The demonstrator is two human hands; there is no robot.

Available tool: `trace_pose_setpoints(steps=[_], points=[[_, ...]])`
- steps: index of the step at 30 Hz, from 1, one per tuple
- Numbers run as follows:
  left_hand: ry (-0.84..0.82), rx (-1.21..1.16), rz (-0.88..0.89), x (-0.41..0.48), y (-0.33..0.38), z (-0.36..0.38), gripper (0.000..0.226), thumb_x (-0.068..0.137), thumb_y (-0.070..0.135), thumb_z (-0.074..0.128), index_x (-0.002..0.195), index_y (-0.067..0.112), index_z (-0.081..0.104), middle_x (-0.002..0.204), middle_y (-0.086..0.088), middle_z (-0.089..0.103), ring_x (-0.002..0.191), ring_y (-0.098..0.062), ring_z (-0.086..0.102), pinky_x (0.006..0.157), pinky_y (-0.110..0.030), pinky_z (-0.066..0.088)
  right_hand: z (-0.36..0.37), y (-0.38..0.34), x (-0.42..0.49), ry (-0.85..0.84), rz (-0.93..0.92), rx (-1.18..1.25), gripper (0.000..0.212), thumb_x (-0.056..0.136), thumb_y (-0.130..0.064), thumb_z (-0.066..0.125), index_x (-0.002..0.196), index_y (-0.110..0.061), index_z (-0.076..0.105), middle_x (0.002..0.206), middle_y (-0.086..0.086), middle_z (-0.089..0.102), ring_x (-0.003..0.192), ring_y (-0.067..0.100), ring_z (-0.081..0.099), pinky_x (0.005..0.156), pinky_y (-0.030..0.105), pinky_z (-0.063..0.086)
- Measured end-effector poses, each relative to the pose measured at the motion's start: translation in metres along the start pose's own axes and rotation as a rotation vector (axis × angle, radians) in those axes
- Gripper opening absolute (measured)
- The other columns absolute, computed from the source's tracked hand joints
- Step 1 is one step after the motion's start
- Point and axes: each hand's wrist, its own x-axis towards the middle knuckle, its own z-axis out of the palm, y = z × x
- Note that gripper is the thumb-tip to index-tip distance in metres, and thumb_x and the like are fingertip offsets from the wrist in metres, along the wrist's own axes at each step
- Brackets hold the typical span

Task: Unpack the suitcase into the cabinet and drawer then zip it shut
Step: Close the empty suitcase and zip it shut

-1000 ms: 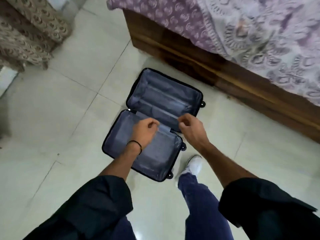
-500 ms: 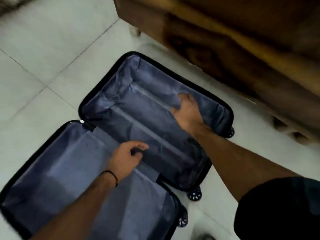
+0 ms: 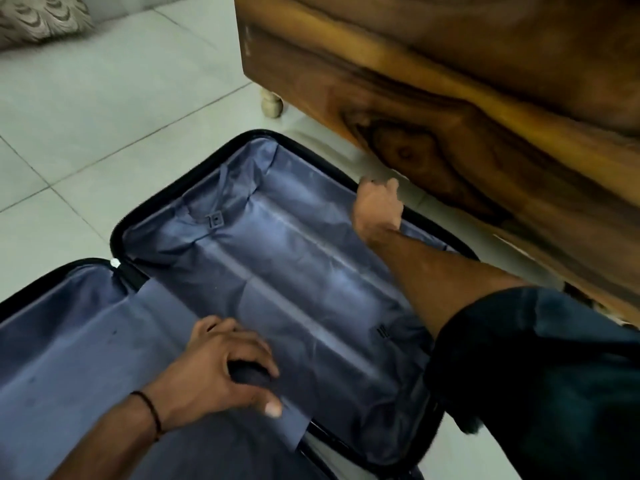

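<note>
The suitcase (image 3: pixel 294 278) lies open flat on the tiled floor (image 3: pixel 104 116), just beside the wooden bed frame (image 3: pixel 450 116). Both halves show only bare blue-grey lining, so the unpacking looks finished and the step in hand is, I judge, folding the far half over to close it. To do that well, lift from the middle of the far rim so the shell swings evenly about the hinge. Keep the loose lining flap (image 3: pixel 166 317) tucked inside so it cannot catch in the zip, and mind the wooden bed frame (the gap there looks tight for knuckles). The right hand (image 3: pixel 377 213) is curled over that far rim, fingers wrapped behind it, gripping. The left hand (image 3: pixel 214 372), well apart from it, sits arched on the lining flap near the hinge with fingers bent. Whether it pinches the fabric or merely rests there I cannot tell.
</note>
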Motion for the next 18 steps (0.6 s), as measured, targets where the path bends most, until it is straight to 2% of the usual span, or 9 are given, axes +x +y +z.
trace_pose_setpoints(steps=[3,6,9,13,16,18], points=[[-0.106,0.057,0.031,-0.005,-0.003,-0.006,0.057,0.049,0.087,0.065,0.094,0.054,0.069,0.113,0.042,0.055,0.113,0.012,0.038,0.1,-0.017,0.01,-0.016,-0.004,-0.003,-0.012,-0.035,0.001,0.032,0.101,-0.003,0.041,0.13,-0.006,0.055,0.131,0.018,0.057,0.13,0.031,0.044,0.097,0.041,0.046],[-0.089,0.084,0.043,-0.008,-0.004,-0.003,0.05,0.052,0.087,0.063,0.091,0.057,0.067,0.111,0.042,0.055,0.111,0.007,0.041,0.099,-0.018,0.011,-0.031,-0.003,-0.013,0.014,-0.059,0.007,0.028,0.102,-0.009,0.042,0.126,-0.008,0.057,0.13,0.016,0.057,0.131,0.03,0.043,0.098,0.042,0.043],[-0.047,0.058,0.043,-0.007,-0.005,0.001,0.052,0.054,0.084,0.065,0.093,0.05,0.071,0.11,0.041,0.055,0.111,0.004,0.041,0.1,-0.017,0.01,-0.054,0.002,-0.02,0.098,-0.07,0.042,0.027,0.099,-0.008,0.043,0.12,-0.009,0.06,0.124,0.016,0.059,0.127,0.032,0.045,0.095,0.042,0.044],[0.069,0.06,0.065,-0.009,-0.008,0.007,0.066,0.052,0.091,0.053,0.092,0.043,0.074,0.099,0.035,0.061,0.107,0.01,0.043,0.099,-0.016,0.011,-0.101,-0.001,-0.035,0.199,-0.138,0.024,0.021,0.097,-0.005,0.043,0.11,-0.006,0.059,0.114,0.017,0.062,0.12,0.035,0.047,0.08,0.043,0.042],[0.237,0.16,0.102,-0.014,-0.008,0.016,0.058,0.058,0.088,0.048,0.08,0.041,0.074,0.093,0.029,0.067,0.098,0.009,0.045,0.093,-0.017,0.016,-0.137,-0.01,-0.054,0.307,-0.2,-0.046,0.012,0.096,-0.003,0.048,0.101,-0.005,0.058,0.103,0.015,0.065,0.113,0.034,0.049,0.068,0.04,0.034],[0.298,0.277,0.097,-0.014,-0.006,0.021,0.048,0.062,0.082,0.049,0.071,0.041,0.073,0.086,0.029,0.067,0.093,0.006,0.044,0.085,-0.023,0.02,-0.156,-0.019,-0.068,0.398,-0.237,-0.078,0.009,0.093,-0.002,0.053,0.096,-0.007,0.06,0.095,0.014,0.067,0.106,0.034,0.051,0.068,0.039,0.032]])
